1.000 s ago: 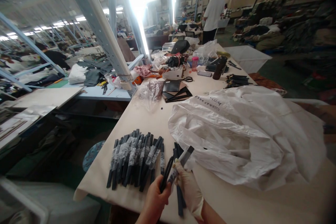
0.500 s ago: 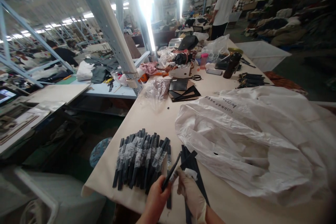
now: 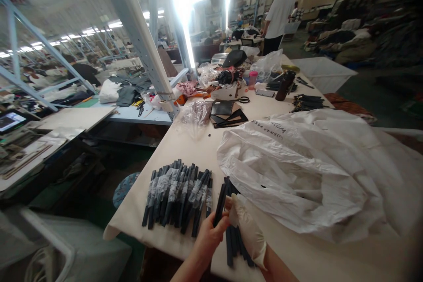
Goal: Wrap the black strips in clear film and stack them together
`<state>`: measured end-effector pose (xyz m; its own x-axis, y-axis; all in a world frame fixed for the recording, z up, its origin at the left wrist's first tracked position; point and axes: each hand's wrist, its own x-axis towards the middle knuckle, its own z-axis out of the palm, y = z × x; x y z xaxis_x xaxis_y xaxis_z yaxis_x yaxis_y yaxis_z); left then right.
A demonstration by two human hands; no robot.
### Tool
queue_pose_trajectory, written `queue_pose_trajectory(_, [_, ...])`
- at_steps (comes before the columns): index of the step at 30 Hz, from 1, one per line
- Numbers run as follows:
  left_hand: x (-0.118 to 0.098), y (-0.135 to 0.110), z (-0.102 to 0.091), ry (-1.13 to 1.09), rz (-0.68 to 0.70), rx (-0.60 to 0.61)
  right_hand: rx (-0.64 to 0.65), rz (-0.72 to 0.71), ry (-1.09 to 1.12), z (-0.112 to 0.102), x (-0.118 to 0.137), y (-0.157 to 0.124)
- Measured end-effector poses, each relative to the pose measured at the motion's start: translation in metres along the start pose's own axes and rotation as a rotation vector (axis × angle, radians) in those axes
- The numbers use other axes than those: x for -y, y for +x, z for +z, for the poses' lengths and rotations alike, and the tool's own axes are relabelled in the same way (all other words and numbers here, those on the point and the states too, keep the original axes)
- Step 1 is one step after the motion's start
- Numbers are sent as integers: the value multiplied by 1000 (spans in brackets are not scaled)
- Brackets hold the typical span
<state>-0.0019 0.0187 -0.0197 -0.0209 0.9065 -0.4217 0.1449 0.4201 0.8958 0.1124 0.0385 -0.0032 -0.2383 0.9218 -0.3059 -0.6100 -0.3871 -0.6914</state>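
My bare left hand (image 3: pixel 210 234) is closed round a narrow black strip (image 3: pixel 220 202) that points up and away from me. My right hand (image 3: pixel 248 231), in a cream glove, pinches the same strip near its top. Under both hands lies a small heap of bare black strips (image 3: pixel 234 243) on the beige table (image 3: pixel 198 145). Just left of them sits a row of several black strips wrapped in clear film (image 3: pixel 178 194). A large crumpled white plastic bag (image 3: pixel 317 172) with handwriting spreads to the right of my hands.
Further up the table lie black flat pieces (image 3: pixel 228 114), a clear bag (image 3: pixel 195 112), scissors (image 3: pixel 243 99), a pink cup (image 3: pixel 253 79) and a dark bottle (image 3: pixel 284 85). A person in a white shirt (image 3: pixel 276 15) stands at the far end. A slanted steel post (image 3: pixel 139 35) rises at left.
The strip has swung from leaning right to nearly upright and lower, closer to the heap. My gloved hand has moved up over its top. The view shifted slightly.
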Motion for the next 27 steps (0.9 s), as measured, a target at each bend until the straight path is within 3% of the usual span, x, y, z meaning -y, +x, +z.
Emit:
queue_pose_trajectory(3, [-15, -12, 15, -12, 55, -18, 75, -3, -50, -10, -4, -6])
queue_pose_trajectory(6, [-21, -27, 10, 78, 117, 11, 44, 38, -83, -30, -3, -20])
queue_pose_trajectory(9, [-12, -49, 0, 100, 77, 91, -40, 29, 16, -43, 4, -30])
queue_pose_trajectory(14, [4, -89, 0, 144, 9, 200, -131, 63, 171, -49, 27, -33])
queue_pose_trajectory(19, [-4, -109, 15, 120, -53, 246, -154, 49, 227, -47, 33, -36])
queue_pose_trajectory(27, [-17, -119, 6, -69, -178, 378, -106, -130, -67, -50, 35, -39])
